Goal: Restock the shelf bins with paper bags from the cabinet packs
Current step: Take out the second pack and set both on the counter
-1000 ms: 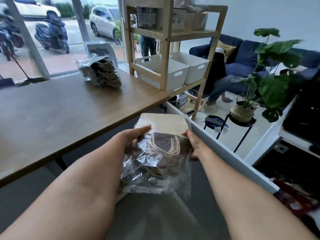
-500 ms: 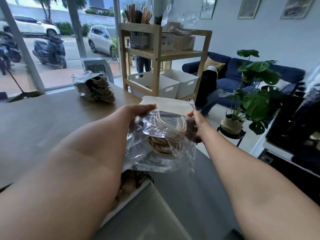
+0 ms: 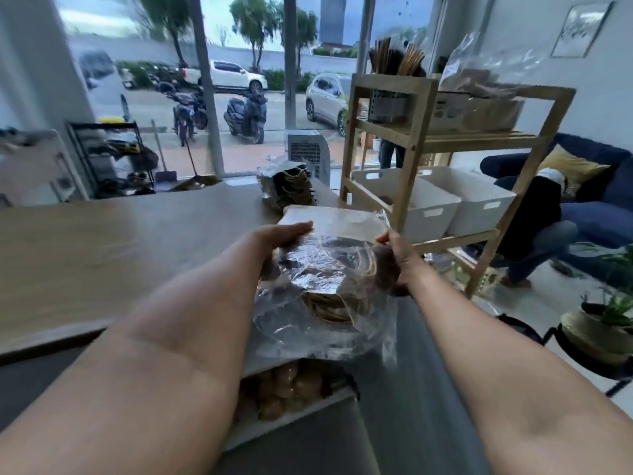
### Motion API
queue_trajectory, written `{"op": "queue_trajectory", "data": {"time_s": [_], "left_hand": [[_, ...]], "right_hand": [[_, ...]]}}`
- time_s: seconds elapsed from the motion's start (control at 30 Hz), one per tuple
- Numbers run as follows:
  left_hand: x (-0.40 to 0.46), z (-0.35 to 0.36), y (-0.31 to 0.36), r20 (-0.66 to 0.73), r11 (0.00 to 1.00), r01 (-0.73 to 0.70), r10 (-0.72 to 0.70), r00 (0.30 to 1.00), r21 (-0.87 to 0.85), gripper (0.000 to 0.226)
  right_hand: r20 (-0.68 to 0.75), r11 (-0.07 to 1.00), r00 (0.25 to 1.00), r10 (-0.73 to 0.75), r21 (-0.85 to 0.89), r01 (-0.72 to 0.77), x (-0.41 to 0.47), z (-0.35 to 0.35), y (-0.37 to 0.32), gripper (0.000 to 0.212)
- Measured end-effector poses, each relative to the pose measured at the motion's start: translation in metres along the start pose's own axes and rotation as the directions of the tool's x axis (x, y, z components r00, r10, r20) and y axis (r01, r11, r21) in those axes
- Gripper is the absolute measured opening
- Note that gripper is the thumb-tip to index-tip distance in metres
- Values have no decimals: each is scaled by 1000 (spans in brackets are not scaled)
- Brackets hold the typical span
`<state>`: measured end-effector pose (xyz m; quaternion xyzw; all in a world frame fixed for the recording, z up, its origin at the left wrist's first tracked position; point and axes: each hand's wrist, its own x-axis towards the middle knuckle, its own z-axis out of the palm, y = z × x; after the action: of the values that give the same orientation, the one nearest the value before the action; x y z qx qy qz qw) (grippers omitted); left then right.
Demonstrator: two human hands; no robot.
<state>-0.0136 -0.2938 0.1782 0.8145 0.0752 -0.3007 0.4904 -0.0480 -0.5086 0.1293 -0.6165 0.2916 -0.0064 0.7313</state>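
Paper bag pack (image 3: pixel 329 265): in the head view, a clear plastic sleeve of flat bags with twine handles is held between both hands above the near edge of the wooden counter (image 3: pixel 120 241), in front of the shelf unit (image 3: pixel 424 145).

Left hand (image 3: pixel 287 234): fingers extended and nearly straight, lying flat along the pack's left side and top. Right hand (image 3: pixel 394 252): fingers curled around the pack's right edge, gripping it.

Task status, as judged: early. The pack is out of storage but unopened, and no bags from it have reached a bin. A second pack (image 3: pixel 287 186) lies on the counter beside the shelf unit, also sealed as far as can be seen. Remaining: open the packs and load the bins.

Containers:
- Left white bin (image 3: pixel 424 207) and right white bin (image 3: pixel 479 204) sit side by side on the middle shelf. Their interiors are mostly out of sight; no contents are visible.
- Top-shelf boxes (image 3: pixel 479 111) hold brown items under loose plastic; too blurred to identify.
- A perforated holder (image 3: pixel 387 104) on the top shelf contains upright sticks.
- A compartment (image 3: pixel 291 389) below the hands contains brown items; too blurred to identify.
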Motion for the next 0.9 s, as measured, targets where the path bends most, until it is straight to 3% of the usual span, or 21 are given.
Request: {"op": "queue_trajectory", "data": {"time_s": [0.07,0.13,0.23,0.33,0.5,0.63,0.73,0.9], "left_hand": [[0,-23,-11,-84,999,25,-28,996,-38,91],[0,-43,-20,-155,994,31,-47,987,-104,72],[4,-72,-30,-213,976,26,-73,974,-218,47],[13,-107,-38,-251,950,8,-90,964,-311,42],[38,-159,-44,-298,932,-15,-101,949,-362,40],[63,-197,-40,-300,919,-11,-117,947,-394,40],[87,-225,-35,-286,892,-48,-93,954,-449,53],[127,-260,-29,-260,894,-19,-110,959,-448,39]], "right_hand": [[84,1000,996,-6,-28,8,5,31,-6,28],[213,1000,977,19,-28,-13,20,58,-7,42],[277,999,961,4,-51,11,44,103,-7,44],[352,993,935,44,-121,-1,61,150,-14,47],[483,983,856,185,-92,-160,83,212,-22,62],[507,981,840,192,-123,-150,108,257,-31,65],[518,978,829,209,-92,-188,130,287,-39,66],[544,970,804,240,-118,-210,165,323,-51,60]]}}
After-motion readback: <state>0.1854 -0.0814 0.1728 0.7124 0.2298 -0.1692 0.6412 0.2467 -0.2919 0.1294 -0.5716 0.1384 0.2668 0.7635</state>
